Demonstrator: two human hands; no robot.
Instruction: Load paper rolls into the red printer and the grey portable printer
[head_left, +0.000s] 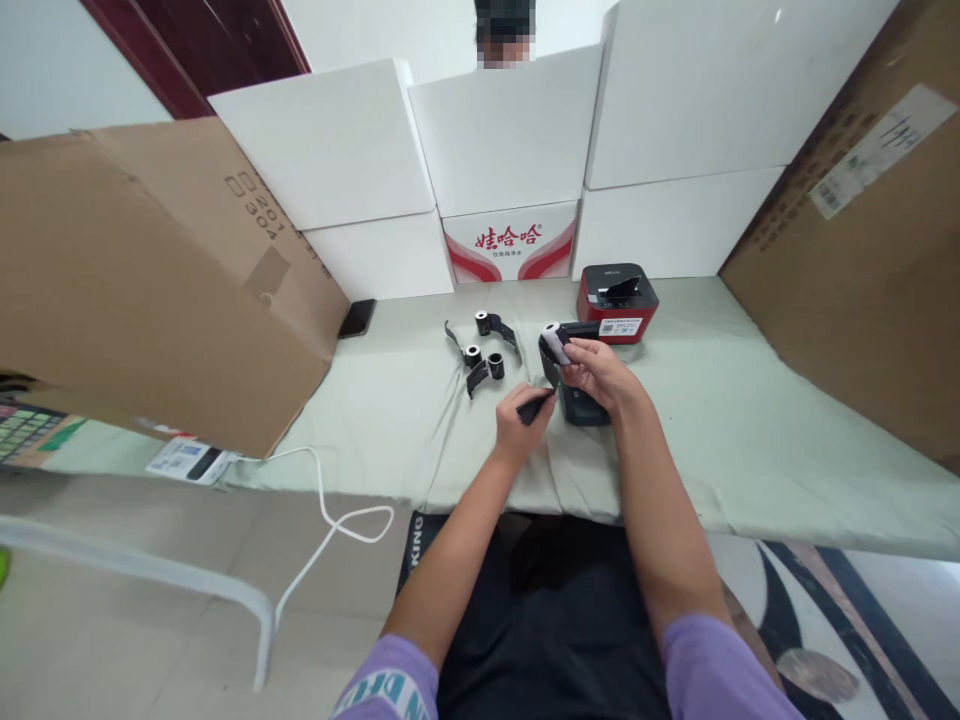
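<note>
Left forearm (461, 530) and right forearm (664, 490) converge over the pale-green cloth-covered tabletop (712, 400). Left hand (514, 425) clamped on a flat black strip (533, 408); right hand (598, 372), slightly farther forward, pinches a silver-and-black piece (556, 346) near a black box-shaped device (581, 406).

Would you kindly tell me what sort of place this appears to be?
Probably a makeshift indoor workstation: a cloth-covered table with stacked white boxes along its back and large brown cartons at both sides.
</note>
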